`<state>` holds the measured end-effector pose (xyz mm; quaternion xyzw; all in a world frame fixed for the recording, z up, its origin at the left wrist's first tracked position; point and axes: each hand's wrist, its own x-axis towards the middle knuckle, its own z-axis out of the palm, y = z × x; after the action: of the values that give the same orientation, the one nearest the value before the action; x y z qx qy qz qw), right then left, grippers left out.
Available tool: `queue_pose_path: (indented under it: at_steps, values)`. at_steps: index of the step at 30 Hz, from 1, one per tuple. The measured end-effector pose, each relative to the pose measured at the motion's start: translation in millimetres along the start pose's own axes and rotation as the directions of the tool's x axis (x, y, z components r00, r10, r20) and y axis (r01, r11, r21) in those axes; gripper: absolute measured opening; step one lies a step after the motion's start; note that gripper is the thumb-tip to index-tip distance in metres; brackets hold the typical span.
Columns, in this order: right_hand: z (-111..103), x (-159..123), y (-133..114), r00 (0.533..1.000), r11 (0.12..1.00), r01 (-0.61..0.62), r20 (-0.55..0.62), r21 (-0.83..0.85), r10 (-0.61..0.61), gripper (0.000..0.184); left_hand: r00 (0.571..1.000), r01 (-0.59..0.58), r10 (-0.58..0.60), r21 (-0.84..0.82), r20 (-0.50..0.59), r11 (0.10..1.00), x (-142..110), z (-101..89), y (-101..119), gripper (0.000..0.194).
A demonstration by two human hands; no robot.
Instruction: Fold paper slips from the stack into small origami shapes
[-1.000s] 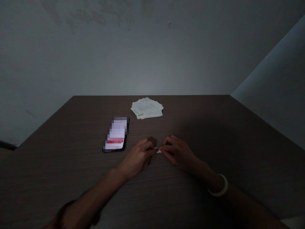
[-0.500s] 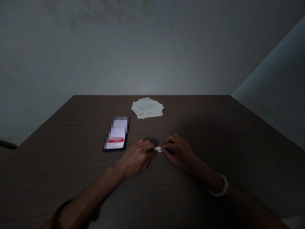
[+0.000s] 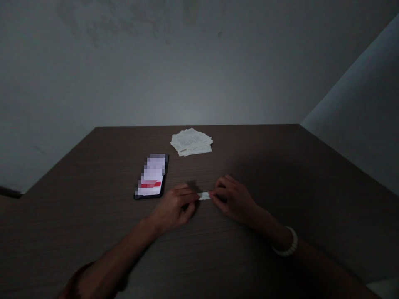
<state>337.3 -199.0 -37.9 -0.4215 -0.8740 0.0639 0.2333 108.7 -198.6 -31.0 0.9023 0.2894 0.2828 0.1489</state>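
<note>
A narrow white strip of folded paper [image 3: 204,196] lies low over the table between my two hands. My left hand [image 3: 179,204] has its fingers closed at the strip's left end. At the right end, the thumb and forefinger of my right hand [image 3: 233,197] pinch the paper. The fingers cover both ends, so only the short middle stretch shows. A pale beaded bracelet [image 3: 291,243] circles my right wrist.
A lit phone [image 3: 151,176] rests left of my left hand, its screen partly pixelated. Farther back lies a loose pile of printed paper sheets [image 3: 191,142]. The dark wooden table [image 3: 274,145] meets a grey wall [image 3: 193,74] at its far edge.
My left hand has slid a little to the left along the strip, so more of the paper shows between the hands. My right hand keeps its pinch in nearly the same place.
</note>
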Motion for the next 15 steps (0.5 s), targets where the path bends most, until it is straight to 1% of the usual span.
queue_pose_path:
  at_steps: [3,7,11,15]
  values:
    - [0.9,-0.3,1.0,1.0,1.0,-0.002,0.005,0.009,0.002,0.012,0.999,-0.047,0.048,0.049,-0.004,0.998,-2.5,0.6,-1.1,0.025]
    - [0.5,0.1,-0.4,1.0,1.0,-0.006,0.015,0.008,0.006,0.013,0.997,-0.075,0.073,0.106,0.016,0.992,-4.9,1.2,-3.1,0.025]
    - [-0.3,0.9,-1.8,1.0,1.0,0.006,0.003,-0.007,-0.006,0.013,0.997,-0.067,0.062,0.14,0.04,0.988,-4.0,0.6,-3.8,0.025]
    - [-0.6,0.5,-0.6,0.999,0.998,-0.005,-0.044,-0.064,0.002,0.01,0.995,-0.059,0.047,0.132,0.088,0.99,-0.6,-1.0,-0.6,0.027]
